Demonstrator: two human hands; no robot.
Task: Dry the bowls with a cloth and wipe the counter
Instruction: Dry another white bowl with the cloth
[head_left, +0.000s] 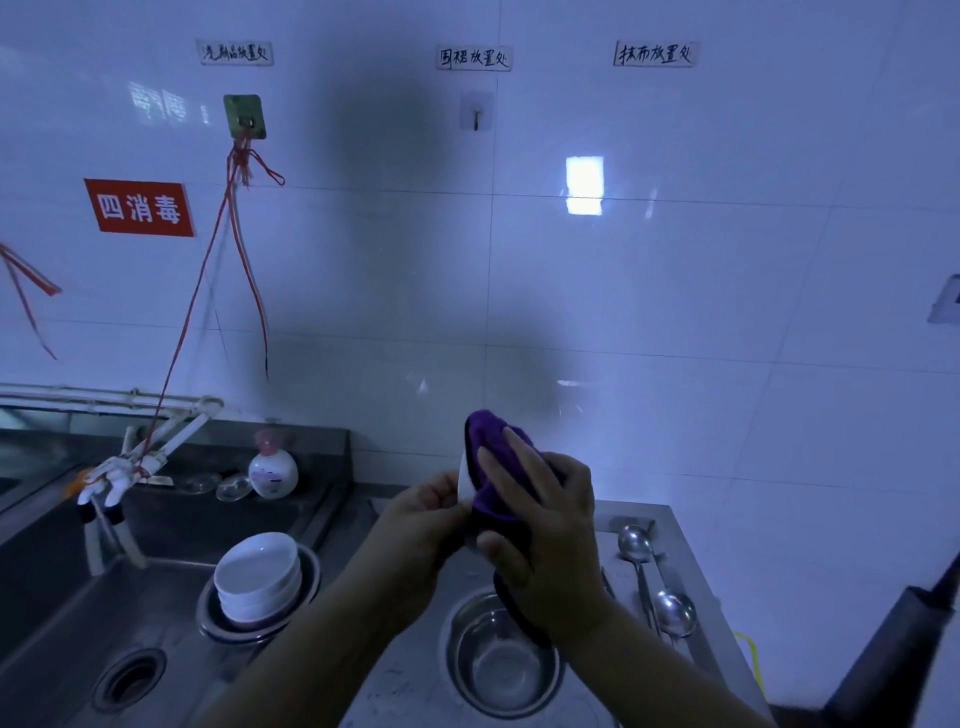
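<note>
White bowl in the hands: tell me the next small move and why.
Probably turn the white bowl a little in the left hand while the right hand rubs the purple cloth round it. The cloth covers most of the bowl, only one edge shows, and the stacked bowls in the sink wait undried.

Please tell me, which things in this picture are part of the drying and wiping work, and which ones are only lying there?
Part of the job:
- purple cloth, held by the right hand
- white bowl, held by the left hand
- stack of white bowls in the sink
- counter

Only lying about:
- metal bowl
- two ladles
- soap bottle
- red strings
</note>
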